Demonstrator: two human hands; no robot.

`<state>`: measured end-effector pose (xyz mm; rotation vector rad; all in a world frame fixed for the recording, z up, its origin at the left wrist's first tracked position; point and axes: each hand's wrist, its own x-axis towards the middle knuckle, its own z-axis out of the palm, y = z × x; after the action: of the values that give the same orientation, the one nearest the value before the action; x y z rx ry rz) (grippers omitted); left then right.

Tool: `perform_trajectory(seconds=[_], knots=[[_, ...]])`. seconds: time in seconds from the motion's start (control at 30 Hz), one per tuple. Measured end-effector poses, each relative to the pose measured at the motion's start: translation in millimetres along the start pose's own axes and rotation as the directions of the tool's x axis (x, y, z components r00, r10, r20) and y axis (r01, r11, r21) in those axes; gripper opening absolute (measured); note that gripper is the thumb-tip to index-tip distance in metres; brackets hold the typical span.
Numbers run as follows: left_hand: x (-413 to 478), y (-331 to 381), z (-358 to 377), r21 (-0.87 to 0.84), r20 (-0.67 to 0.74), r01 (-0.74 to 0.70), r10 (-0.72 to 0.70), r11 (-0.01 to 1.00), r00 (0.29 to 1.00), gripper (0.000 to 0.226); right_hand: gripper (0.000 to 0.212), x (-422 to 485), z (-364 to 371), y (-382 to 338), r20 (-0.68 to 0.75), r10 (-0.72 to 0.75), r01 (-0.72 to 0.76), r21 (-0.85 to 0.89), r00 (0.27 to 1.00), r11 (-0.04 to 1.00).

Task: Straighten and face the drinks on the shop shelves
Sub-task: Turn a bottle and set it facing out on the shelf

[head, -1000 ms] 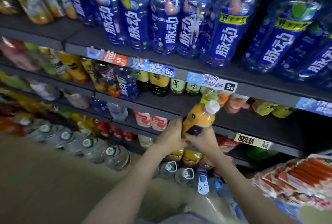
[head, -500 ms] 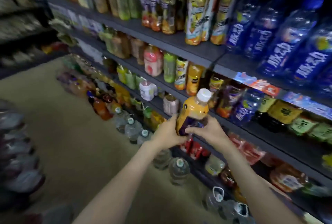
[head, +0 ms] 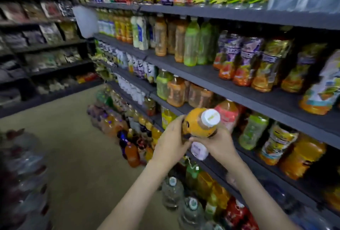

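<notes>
A: Head view. Since half a second ago the shelves have swung past; the orange bottle [head: 197,125] now tips its white ribbed cap [head: 210,117] toward the camera.

B: Hands?

A: Left hand [head: 170,142] and right hand [head: 219,143] both wrapped round its base, off the shelf [head: 257,99]. Not yet placed, I judge. Smooth rounded plastic, glossy label; neighbours blurred.

Dim shop aisle; beige floor [head: 70,156] bare down middle; dark grey shelving [head: 239,86] in tiers along right; more dark shelves [head: 46,45] across far end, contents blurred; water jugs [head: 173,191] on floor
</notes>
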<state>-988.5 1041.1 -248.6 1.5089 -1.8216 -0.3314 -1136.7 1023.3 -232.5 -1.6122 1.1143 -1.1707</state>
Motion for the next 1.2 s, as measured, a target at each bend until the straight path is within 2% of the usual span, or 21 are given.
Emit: perform_trajectory(seconds=[0.1,0.23,0.37,0.5,0.63,0.77,0.87,1.0,1.1,1.2], knots=[[57,-58,-43,0.004,-0.020,-0.005,0.005,1.000,1.000,0.068,0.050,70,60,-12,-0.044,-0.084,0.081,-0.061,0.996,0.995],[116,-128,-103,0.043,-0.044,-0.015,0.017,0.999,0.999,0.068,0.050,145,135,-28,-0.051,-0.068,0.068,0.002,0.996,0.998],[176,-196,-150,0.038,-0.055,-0.064,0.066,0.997,0.996,0.067,0.045,214,200,-41,-0.066,-0.101,0.100,-0.015,0.993,0.995],[235,-255,-182,-0.030,0.009,-0.159,0.159,0.987,0.987,0.064,0.041,271,257,-44,-0.220,-0.104,0.100,-0.029,0.970,0.995],[298,-304,-210,-0.081,0.112,-0.252,0.260,0.964,0.959,0.063,0.045,326,301,-48,-0.361,-0.045,0.039,-0.025,0.932,0.999],[352,-347,-220,-0.118,0.143,-0.323,0.338,0.939,0.930,0.061,0.040,379,323,-49,-0.495,-0.029,0.006,-0.049,0.869,0.999],[394,-381,-217,-0.085,0.068,-0.365,0.371,0.927,0.926,0.056,0.031,420,329,-42,-0.582,-0.039,0.002,-0.063,0.813,0.998],[453,-418,-212,0.057,-0.139,-0.434,0.438,0.899,0.888,0.053,0.027,481,328,-28,-0.676,-0.056,0.026,-0.055,0.735,0.998],[498,-444,-207,0.129,-0.189,-0.471,0.488,0.872,0.852,0.056,0.030,523,329,-20,-0.709,-0.093,0.028,-0.103,0.699,0.994],[536,-466,-201,0.098,-0.217,-0.432,0.442,0.897,0.870,0.059,0.029,558,334,-13,-0.717,-0.123,0.002,-0.167,0.686,0.986]])
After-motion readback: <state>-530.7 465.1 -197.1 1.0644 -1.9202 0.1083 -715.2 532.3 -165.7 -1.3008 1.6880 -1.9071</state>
